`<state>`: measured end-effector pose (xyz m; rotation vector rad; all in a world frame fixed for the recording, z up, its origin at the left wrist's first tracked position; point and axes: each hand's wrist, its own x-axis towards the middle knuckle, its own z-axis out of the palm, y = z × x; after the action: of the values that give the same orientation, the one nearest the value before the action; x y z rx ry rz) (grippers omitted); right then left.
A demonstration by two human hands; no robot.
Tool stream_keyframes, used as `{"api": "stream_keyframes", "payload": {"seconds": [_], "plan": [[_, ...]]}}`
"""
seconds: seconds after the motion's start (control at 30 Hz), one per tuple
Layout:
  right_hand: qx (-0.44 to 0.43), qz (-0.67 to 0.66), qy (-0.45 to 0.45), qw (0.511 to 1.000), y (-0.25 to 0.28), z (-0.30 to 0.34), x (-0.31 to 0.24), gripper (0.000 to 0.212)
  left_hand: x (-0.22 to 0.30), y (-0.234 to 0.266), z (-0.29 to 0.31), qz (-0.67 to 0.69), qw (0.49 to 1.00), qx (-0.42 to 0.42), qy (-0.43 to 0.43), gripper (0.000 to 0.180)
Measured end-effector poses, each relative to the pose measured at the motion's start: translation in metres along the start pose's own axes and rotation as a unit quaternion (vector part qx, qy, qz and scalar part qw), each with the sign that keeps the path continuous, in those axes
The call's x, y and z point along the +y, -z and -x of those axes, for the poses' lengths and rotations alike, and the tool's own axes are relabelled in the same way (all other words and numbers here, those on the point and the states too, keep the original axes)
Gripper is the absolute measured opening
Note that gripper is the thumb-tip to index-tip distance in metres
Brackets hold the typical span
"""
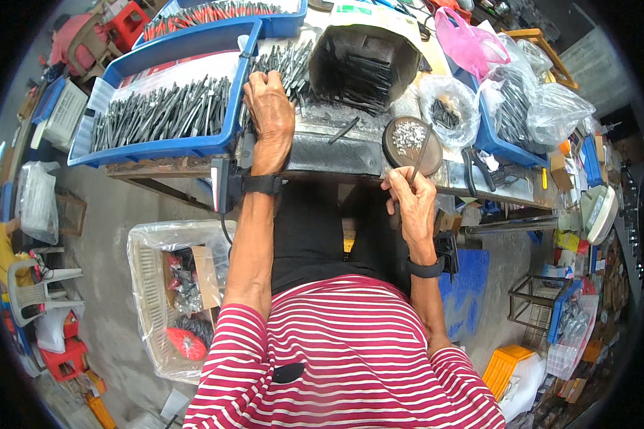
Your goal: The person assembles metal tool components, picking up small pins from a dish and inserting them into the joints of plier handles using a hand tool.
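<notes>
My left hand (268,111) is at the right side of a blue tray, beside a heap of slim dark metal pieces (288,64). Its fingers are curled and close together, and their tips are hidden, so what they grip does not show. My right hand (413,200) is at the bench's front edge, pinching a thin dark stick-like tool (423,149). The tool slants up across a round brown dish (390,154) of tiny whitish parts. A single slim dark piece (344,130) lies on the bench between my hands.
The blue tray (242,89) holds many slim dark pieces. An open dark-lined container (322,61) of black pieces lies tilted behind the bench middle. Pliers (478,171) and a clear plastic bag (467,107) sit at right. A plastic-lined crate (147,286) stands on the floor.
</notes>
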<state>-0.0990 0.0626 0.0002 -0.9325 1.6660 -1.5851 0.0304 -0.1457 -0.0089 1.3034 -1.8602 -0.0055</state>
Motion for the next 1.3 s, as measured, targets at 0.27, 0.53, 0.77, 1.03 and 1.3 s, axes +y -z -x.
{"api": "stream_keyframes", "payload": {"seconds": [0.27,0.53,0.77,1.03,1.3], "plan": [[0.005,0.015,-0.022,1.0,0.005,0.002,0.001,0.017,0.032,0.017,0.029,0.121,0.987,0.012,-0.104,0.026],[0.073,0.036,0.026,0.996,0.025,-0.008,0.003,0.016,0.051,0.002,0.044,0.1,0.975,-0.151,-0.128,0.011],[0.142,0.313,0.179,0.922,0.042,-0.019,0.003,0.014,0.058,-0.008,0.045,0.064,0.973,-0.191,-0.11,0.012],[0.071,0.448,0.226,0.862,0.046,-0.028,0.002,0.026,0.055,-0.011,0.05,0.108,0.969,-0.16,-0.152,0.017],[0.043,0.494,0.256,0.83,0.048,-0.03,0.002,0.027,0.051,0.006,0.056,0.159,0.972,-0.099,-0.143,0.017]]}}
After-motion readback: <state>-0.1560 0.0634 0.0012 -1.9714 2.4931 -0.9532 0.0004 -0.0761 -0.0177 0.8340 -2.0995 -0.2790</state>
